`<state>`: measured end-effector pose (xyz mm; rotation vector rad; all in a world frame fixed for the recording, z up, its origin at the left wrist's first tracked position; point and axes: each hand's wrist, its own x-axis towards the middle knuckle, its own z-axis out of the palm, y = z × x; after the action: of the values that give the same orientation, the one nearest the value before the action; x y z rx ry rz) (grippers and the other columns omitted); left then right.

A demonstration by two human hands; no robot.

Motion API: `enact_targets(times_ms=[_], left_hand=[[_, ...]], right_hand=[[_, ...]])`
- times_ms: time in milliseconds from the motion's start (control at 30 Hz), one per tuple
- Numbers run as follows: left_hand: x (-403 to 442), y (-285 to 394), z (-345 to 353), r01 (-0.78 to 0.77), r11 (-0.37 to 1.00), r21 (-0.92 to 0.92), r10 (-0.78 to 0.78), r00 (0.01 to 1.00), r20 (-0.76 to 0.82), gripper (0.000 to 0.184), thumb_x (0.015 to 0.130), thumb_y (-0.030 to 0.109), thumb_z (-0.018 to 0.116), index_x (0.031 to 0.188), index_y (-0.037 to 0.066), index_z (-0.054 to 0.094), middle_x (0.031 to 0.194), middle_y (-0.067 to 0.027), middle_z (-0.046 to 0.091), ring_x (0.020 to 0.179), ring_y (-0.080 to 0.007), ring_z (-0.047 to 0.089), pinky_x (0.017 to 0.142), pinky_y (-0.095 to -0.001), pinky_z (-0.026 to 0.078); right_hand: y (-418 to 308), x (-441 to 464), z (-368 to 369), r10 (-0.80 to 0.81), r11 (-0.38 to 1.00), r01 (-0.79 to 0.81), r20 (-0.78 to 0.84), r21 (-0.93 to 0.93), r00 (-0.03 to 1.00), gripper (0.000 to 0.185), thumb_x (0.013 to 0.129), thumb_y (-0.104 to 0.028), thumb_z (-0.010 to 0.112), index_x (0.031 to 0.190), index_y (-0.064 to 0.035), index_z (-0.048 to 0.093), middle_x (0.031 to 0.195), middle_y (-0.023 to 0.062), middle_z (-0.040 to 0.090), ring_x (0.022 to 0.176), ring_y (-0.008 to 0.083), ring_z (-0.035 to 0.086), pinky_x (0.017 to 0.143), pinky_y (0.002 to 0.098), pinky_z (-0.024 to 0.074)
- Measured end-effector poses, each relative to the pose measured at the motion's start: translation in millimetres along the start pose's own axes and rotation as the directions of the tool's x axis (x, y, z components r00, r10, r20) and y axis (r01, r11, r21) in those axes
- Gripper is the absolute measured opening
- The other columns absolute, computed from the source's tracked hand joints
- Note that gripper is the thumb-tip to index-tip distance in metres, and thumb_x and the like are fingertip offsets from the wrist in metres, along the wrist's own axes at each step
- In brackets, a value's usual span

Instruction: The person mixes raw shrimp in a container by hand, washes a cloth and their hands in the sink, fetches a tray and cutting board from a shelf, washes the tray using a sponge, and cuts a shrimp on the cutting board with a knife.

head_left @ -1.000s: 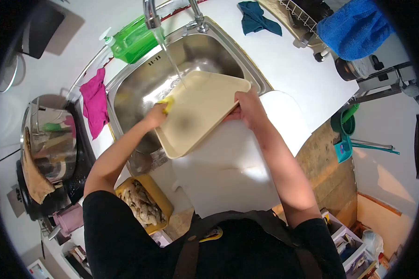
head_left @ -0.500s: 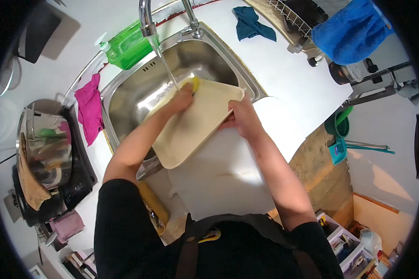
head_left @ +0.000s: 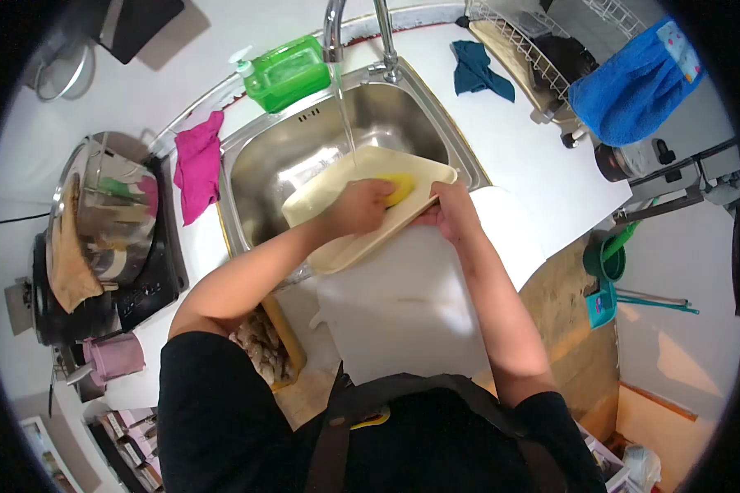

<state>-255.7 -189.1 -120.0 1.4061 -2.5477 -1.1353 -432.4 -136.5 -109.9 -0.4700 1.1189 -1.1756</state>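
Note:
A cream tray (head_left: 349,251) is held tilted over the front of the steel sink (head_left: 251,182). My right hand (head_left: 455,215) grips its right edge, thumb on top and fingers underneath. My left hand (head_left: 362,207) is closed on a yellow sponge (head_left: 399,189), which presses against the tray's inner surface near the right side. Water runs from the faucet (head_left: 334,41) in a thin stream down behind the tray's far edge.
A green soap bottle (head_left: 288,74) stands behind the sink. A pink cloth (head_left: 197,167) lies left, a teal cloth (head_left: 481,71) right. At far left is a large metal pot (head_left: 111,222); at right hang a blue towel (head_left: 633,82) and a dish rack (head_left: 522,41).
My left hand has slid the sponge from the tray's far edge toward its right side, nearer me. The tray has tilted more, and the camera view has shifted.

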Motion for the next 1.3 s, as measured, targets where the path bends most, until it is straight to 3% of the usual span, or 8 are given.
enact_targets(times_ms=[67,233,367,633,733,833,967,1300], left_hand=[[-17.9,-6.2,-27.3,-0.044,0.825,0.563,-0.055,0.986,0.158,0.043,0.078,0.008,0.052,0.121,0.009,0.055,0.097,-0.0177,0.064,0.089,-0.0300,0.062,0.081,-0.0363,0.048],[-24.2,-14.6,-126.6,0.350,0.913,0.211,-0.259,0.895,-0.364,0.035,0.075,0.014,0.061,0.109,0.017,0.065,0.093,-0.0164,0.066,0.079,-0.0275,0.065,0.073,-0.0371,0.050],[5.6,-22.8,-176.3,0.292,0.795,0.531,0.299,0.574,-0.763,0.029,0.072,0.023,0.067,0.098,0.011,0.068,0.084,-0.0200,0.065,0.077,-0.0319,0.064,0.073,-0.0399,0.049],[54.5,32.0,-106.1,-0.003,0.723,-0.691,-0.167,0.970,-0.179,0.009,0.070,0.001,0.068,0.075,-0.006,0.065,0.062,-0.0098,0.063,0.057,-0.0138,0.060,0.050,-0.0209,0.046],[55.4,18.8,-110.2,-0.246,0.575,-0.780,-0.022,0.949,-0.316,0.020,0.062,0.022,0.074,0.069,0.004,0.069,0.063,-0.0036,0.064,0.055,-0.0157,0.060,0.049,-0.0306,0.048],[25.3,-4.5,-142.2,0.280,0.947,0.154,-0.208,0.906,-0.369,0.032,0.073,0.031,0.072,0.089,0.003,0.069,0.077,-0.0082,0.067,0.061,-0.0181,0.061,0.052,-0.0327,0.050],[-27.6,-51.0,-126.8,0.242,0.657,-0.714,-0.366,0.931,-0.021,0.034,0.078,0.026,0.067,0.100,0.000,0.061,0.089,-0.0066,0.065,0.070,-0.0114,0.062,0.063,-0.0302,0.053],[-151.6,-61.1,-157.6,0.184,0.700,-0.690,-0.617,0.644,-0.453,0.027,0.086,0.020,0.055,0.094,-0.006,0.061,0.080,-0.0132,0.063,0.066,-0.0215,0.059,0.058,-0.0385,0.048]], right_hand=[[-7.0,-2.0,1.8,0.012,1.000,-0.012,0.028,-0.015,1.000,0.038,0.075,-0.003,0.040,0.111,0.0095,0.036,0.097,0.0247,0.053,0.078,0.0363,0.063,0.055,0.0468,0.0586],[-44.3,-12.9,12.8,-0.093,0.994,0.097,0.072,-0.053,0.993,0.054,0.076,-0.005,0.045,0.118,0.0111,0.016,0.102,0.0283,0.048,0.075,0.0396,0.063,0.053,0.0465,0.0582],[-93.3,-21.7,17.5,-0.051,0.995,0.054,0.045,-0.080,0.998,0.057,0.076,-0.004,0.046,0.118,0.0105,0.011,0.098,0.0302,0.047,0.062,0.0385,0.063,0.046,0.0425,0.0577],[-130.8,-65.5,-4.3,-0.041,0.989,0.060,0.134,-0.138,0.990,0.033,0.076,-0.011,0.045,0.099,0.0129,0.047,0.086,0.0227,0.061,0.068,0.0343,0.066,0.061,0.0402,0.0595],[-136.5,-69.2,-28.9,-0.026,0.994,0.038,0.122,-0.104,0.992,0.031,0.073,-0.008,0.042,0.097,0.0115,0.048,0.087,0.0216,0.061,0.066,0.0343,0.066,0.060,0.0408,0.0595],[-137.5,-63.4,-48.4,-0.010,1.000,0.010,0.115,0.002,0.993,0.025,0.070,-0.008,0.040,0.088,0.0070,0.051,0.079,0.0193,0.062,0.058,0.0288,0.064,0.052,0.0415,0.0588],[-135.6,-42.5,-55.5,-0.007,0.999,-0.002,0.164,0.054,0.986,0.026,0.066,-0.007,0.042,0.087,0.0065,0.052,0.081,0.0177,0.061,0.064,0.0264,0.065,0.057,0.0411,0.0586],[-109.5,67.2,19.0,-0.030,0.998,0.006,0.348,0.070,0.937,0.045,0.090,-0.033,0.044,0.104,0.0090,0.053,0.097,0.0190,0.062,0.077,0.0233,0.066,0.067,0.0347,0.0566]])
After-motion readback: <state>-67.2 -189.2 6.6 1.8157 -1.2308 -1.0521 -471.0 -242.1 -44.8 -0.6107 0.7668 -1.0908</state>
